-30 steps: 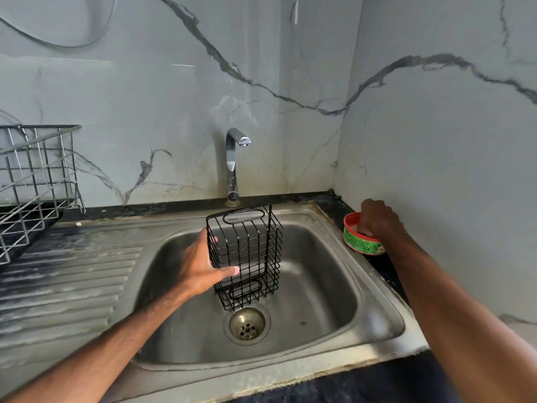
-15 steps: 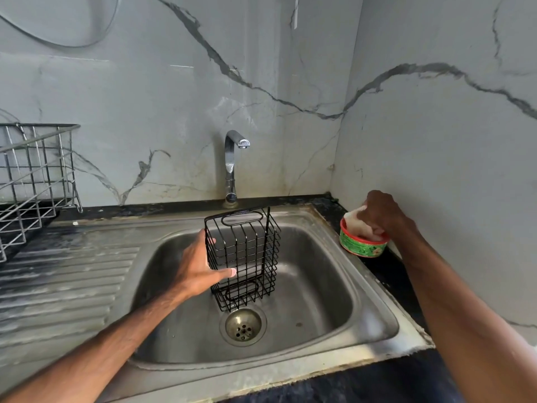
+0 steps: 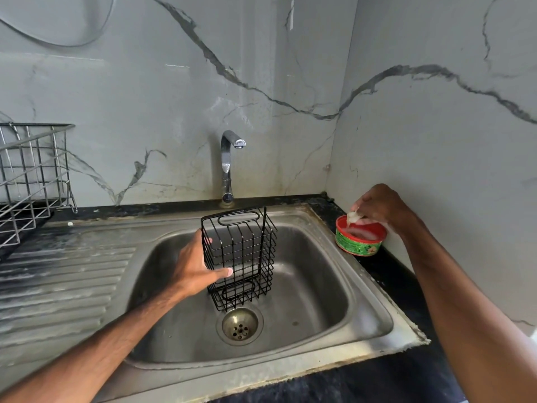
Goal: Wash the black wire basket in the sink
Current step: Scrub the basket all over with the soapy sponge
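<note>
Over the sink, the left hand grips the black wire basket upright; the right hand pinches a soapy scrubber above the soap tub. Soap-slick fingers could likely drop the basket.

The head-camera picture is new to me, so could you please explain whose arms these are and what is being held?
There is no machine: a person wears a camera on the head, looking forward and down, so both bare arms are the wearer's own. The left hand grips the black wire basket by its side, upright in the steel sink, near the drain. The right hand pinches a small pale scrubber over an open red-rimmed green tub on the dark counter at the sink's right edge; probably dish soap, though its label is unreadable. Behind the sink stands a chrome tap, with no water visibly running. A silver wire dish rack sits at far left, behind the ribbed drainboard.
</note>
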{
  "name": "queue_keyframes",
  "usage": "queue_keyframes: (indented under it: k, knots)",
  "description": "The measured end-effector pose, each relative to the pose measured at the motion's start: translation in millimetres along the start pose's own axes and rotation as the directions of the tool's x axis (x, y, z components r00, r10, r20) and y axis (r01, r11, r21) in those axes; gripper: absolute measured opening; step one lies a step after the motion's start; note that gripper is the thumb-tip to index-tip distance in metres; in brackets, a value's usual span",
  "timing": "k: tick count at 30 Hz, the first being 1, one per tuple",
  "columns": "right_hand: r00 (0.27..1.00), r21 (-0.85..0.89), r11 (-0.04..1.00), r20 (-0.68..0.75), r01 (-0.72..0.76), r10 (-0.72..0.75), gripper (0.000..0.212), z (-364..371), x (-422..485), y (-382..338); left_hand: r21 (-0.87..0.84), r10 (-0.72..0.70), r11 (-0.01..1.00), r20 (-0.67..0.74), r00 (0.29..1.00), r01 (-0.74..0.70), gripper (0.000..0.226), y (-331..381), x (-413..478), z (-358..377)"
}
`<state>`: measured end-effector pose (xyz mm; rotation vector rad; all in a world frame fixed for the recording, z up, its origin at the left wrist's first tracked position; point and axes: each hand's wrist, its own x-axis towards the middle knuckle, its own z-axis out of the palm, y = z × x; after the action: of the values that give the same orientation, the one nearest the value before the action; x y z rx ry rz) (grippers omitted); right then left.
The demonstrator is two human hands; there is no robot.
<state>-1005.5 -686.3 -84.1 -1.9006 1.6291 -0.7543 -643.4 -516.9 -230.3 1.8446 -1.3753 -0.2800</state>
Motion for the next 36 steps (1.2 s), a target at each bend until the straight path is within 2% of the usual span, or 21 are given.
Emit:
queue_keyframes:
  k: [5,14,27,36]
  knots:
    - [0.992,-0.083,0.993,-0.092,0.081,-0.088,0.022,-4.2,-0.8,-3.0,0.001,-0.001,1.0,0.0,1.0,0.001,0.113,-0.5,0.1,0.5]
    - [0.98,-0.132,0.988,-0.166,0.084,-0.106,0.024,-3.5,-6.2,-5.5,-0.008,0.001,1.0,-0.001,1.0,-0.001,0.114,-0.4,0.7,1.7]
    - [0.959,-0.141,0.977,-0.215,0.158,-0.186,0.017,-0.6,-2.4,-4.4,0.006,-0.005,1.0,-0.005,1.0,0.005,0.111,2.5,-2.6,-1.0]
    - [0.965,-0.123,0.984,-0.217,0.126,-0.151,0.015,1.8,-1.6,-2.3,0.028,-0.012,1.0,0.002,1.0,0.012,0.112,7.0,-4.1,-3.3]
